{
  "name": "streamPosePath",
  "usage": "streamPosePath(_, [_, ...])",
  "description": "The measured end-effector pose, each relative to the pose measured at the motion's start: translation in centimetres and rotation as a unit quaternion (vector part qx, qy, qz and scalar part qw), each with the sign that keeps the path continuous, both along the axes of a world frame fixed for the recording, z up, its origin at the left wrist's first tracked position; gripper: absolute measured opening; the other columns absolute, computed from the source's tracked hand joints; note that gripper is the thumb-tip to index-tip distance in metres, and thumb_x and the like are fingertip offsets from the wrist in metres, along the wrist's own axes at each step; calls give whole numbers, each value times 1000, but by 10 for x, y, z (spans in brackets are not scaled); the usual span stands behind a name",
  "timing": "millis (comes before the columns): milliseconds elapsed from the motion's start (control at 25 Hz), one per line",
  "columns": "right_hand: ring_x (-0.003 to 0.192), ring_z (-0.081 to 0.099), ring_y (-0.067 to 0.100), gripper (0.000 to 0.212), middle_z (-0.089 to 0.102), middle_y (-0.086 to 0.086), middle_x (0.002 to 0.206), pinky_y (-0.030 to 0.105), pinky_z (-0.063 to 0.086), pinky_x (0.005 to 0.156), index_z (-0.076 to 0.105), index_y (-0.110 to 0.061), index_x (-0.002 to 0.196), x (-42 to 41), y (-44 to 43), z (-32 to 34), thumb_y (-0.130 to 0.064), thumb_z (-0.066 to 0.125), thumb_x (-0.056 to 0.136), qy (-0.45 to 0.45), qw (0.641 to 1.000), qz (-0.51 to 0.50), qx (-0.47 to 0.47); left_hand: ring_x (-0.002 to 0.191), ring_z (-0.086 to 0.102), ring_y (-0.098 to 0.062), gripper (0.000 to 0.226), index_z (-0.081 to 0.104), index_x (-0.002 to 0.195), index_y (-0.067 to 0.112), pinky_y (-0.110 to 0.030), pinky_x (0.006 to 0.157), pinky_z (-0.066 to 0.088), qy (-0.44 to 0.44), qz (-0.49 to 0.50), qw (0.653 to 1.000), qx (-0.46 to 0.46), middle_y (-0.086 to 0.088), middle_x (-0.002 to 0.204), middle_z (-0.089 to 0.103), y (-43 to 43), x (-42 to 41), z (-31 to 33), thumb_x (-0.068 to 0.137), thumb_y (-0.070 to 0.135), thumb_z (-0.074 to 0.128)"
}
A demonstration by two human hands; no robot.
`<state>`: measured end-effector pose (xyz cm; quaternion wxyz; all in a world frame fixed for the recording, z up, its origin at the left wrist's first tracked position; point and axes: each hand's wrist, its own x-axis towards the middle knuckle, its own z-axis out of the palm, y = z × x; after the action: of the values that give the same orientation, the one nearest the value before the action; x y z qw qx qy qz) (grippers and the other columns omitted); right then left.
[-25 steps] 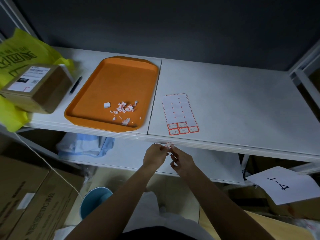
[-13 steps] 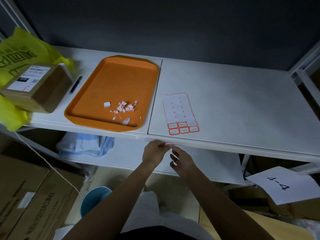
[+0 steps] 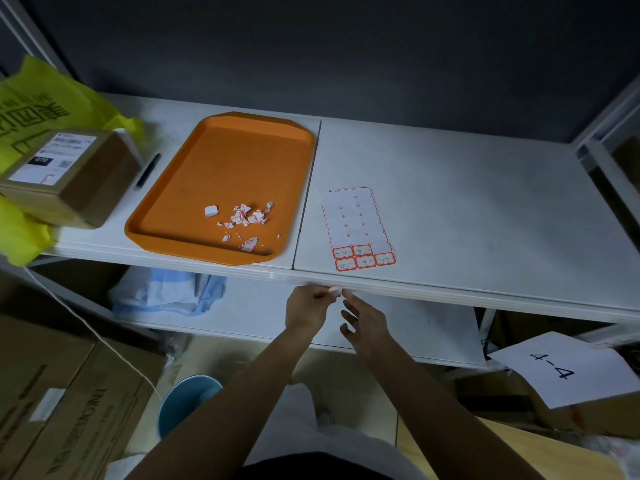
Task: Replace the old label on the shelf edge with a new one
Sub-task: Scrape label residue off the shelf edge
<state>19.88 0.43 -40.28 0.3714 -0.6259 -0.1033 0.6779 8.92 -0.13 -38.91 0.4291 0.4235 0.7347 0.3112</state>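
While left hand (image 3: 306, 308) pinches label (image 3: 335, 289) at shelf edge (image 3: 450, 293), right hand (image 3: 365, 322) slack-fingered, holding nothing

— What's on the white shelf (image 3: 467, 202)?
— A label sheet (image 3: 358, 230) lies just behind where the left hand (image 3: 306, 308) pinches the label (image 3: 335, 289). The orange tray (image 3: 225, 161) is back-left, with the pen (image 3: 147, 173), cardboard box (image 3: 69, 174) and yellow bag (image 3: 34, 105) farther left.

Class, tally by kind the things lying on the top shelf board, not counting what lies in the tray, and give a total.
Orange tray: 1
Cardboard box: 1
Black pen: 1
Label sheet: 1
Yellow bag: 1
Total: 5
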Motion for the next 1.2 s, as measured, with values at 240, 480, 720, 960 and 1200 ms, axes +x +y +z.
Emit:
streamPosePath(240, [99, 59, 17, 29, 63, -2, 101, 33, 49, 84, 63, -15, 103, 3, 1, -3, -33, 74, 82, -11, 1000, 16, 0, 74, 60, -9, 27, 76, 101, 15, -23, 85, 49, 26, 2, 1000, -10, -3, 102, 75, -1, 2, -4, 90, 37, 66])
streamPosePath(480, [97, 59, 15, 33, 63, -6, 102, 32, 47, 83, 62, -20, 103, 2, 1, -3, -40, 74, 80, -67, 995, 60, 41, 74, 57, -8, 29, 78, 92, 16, -21, 82, 42, 33, 26, 996, -84, -2, 103, 75, -8, -11, -12, 87, 43, 68])
streamPosePath(720, [75, 68, 14, 11, 73, 0, 93, 22, 51, 67, 66, -27, 88, -1, -2, 0, -35, 72, 83, -211, 955, 69, 196, 79, 59, -11, 21, 63, 69, 29, -39, 95, 53, -8, 55, 997, -61, -1, 98, 74, -3, -23, 0, 87, 38, 69])
streamPosePath(960, [87, 65, 15, 14, 69, -5, 90, 26, 53, 69, 65, -24, 86, -6, -1, -2, -33, 74, 82, -134, 985, 29, 102, 90, 65, -13, 18, 60, 73, 32, -44, 99, 51, -51, 51, 996, -49, 5, 91, 71, -4, -25, 5, 89, 38, 67])
streamPosePath(1200, [94, 64, 18, 26, 68, -2, 100, 31, 53, 76, 65, -18, 99, -4, 1, 1, -32, 76, 80, -67, 996, 21, 62, 92, 63, -13, 19, 64, 77, 24, -43, 100, 50, -50, 36, 995, -80, -4, 105, 74, -5, -24, 0, 90, 38, 66])
